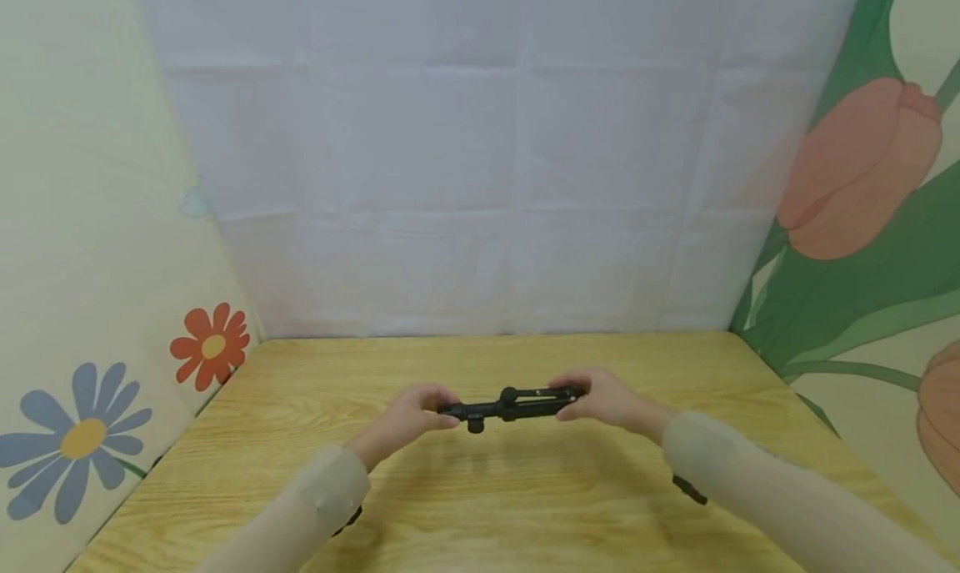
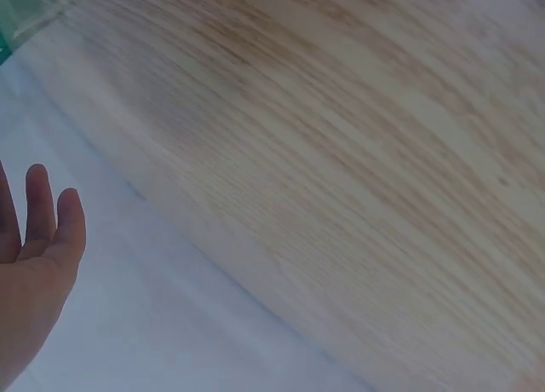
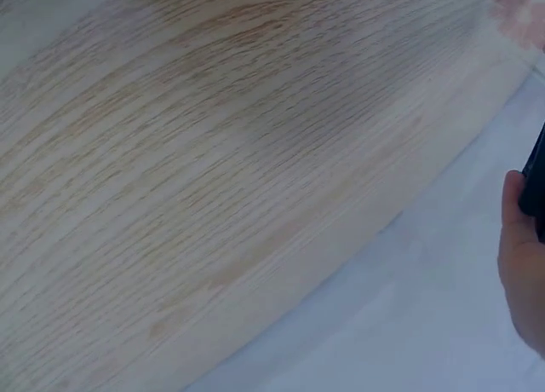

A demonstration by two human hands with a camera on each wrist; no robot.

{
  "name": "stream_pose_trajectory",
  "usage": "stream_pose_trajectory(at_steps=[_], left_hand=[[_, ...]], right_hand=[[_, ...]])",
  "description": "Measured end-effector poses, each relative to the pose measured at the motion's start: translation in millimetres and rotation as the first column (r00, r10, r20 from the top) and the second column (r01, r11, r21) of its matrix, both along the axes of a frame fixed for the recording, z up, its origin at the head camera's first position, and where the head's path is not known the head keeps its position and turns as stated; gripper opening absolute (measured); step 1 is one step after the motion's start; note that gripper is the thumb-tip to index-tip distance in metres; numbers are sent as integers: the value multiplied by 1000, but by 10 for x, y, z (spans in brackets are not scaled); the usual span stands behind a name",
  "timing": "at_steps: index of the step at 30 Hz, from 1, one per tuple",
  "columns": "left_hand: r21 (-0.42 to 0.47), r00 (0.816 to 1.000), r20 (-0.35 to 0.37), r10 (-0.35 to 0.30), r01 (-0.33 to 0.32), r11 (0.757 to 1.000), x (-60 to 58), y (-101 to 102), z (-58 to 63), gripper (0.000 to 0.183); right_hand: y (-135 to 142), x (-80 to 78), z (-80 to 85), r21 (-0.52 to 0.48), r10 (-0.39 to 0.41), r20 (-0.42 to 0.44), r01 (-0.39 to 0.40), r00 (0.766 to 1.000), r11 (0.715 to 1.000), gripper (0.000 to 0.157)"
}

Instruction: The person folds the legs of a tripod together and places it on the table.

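Note:
A slim black folded tripod (image 1: 491,409) with round knobs is held lengthwise above the table in the head view. My left hand (image 1: 411,414) pinches its narrow left end between thumb and fingers. At the other end, my right hand (image 1: 603,399) grips the folded legs, covering their tips. The left wrist view catches only part of the left hand (image 2: 38,273) at its left edge, and the tripod is out of that frame. A dark piece of the tripod (image 3: 535,187) shows against the right thumb at the right edge of the right wrist view.
Beneath both hands lies a wood-grain table (image 1: 300,389), with their shadows on it. A creased white cloth (image 1: 480,156) hangs behind its far edge. Flower-printed sheets stand along the left side (image 1: 90,223) and right side (image 1: 885,306).

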State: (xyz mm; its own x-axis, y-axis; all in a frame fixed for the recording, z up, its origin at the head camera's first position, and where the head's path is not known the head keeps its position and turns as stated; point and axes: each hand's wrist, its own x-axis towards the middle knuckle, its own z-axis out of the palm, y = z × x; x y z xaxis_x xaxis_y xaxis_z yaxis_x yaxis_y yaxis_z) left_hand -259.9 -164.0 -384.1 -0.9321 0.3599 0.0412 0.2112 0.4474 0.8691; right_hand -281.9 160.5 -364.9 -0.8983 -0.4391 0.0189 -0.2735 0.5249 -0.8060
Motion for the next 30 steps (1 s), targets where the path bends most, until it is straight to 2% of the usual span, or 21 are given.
stream_pose_trajectory(at_steps=[9, 20, 27, 30], left_hand=[[-14, 998, -60, 31, -32, 999, -33, 111, -121, 27], [-5, 992, -130, 4, -4, 1000, -84, 200, -231, 28], [-48, 997, -52, 52, -55, 997, -92, 229, -287, 26], [-71, 996, -54, 67, -71, 995, -107, 234, -316, 25]], right_hand=[[58, -35, -66, -49, -35, 9, 35, 999, 998, 51], [25, -49, -279, -116, -119, 84, 128, 989, 985, 55], [-5, -25, -373, -127, -132, 110, 146, 985, 981, 56], [-14, -20, -394, -141, -132, 121, 149, 984, 979, 55]])
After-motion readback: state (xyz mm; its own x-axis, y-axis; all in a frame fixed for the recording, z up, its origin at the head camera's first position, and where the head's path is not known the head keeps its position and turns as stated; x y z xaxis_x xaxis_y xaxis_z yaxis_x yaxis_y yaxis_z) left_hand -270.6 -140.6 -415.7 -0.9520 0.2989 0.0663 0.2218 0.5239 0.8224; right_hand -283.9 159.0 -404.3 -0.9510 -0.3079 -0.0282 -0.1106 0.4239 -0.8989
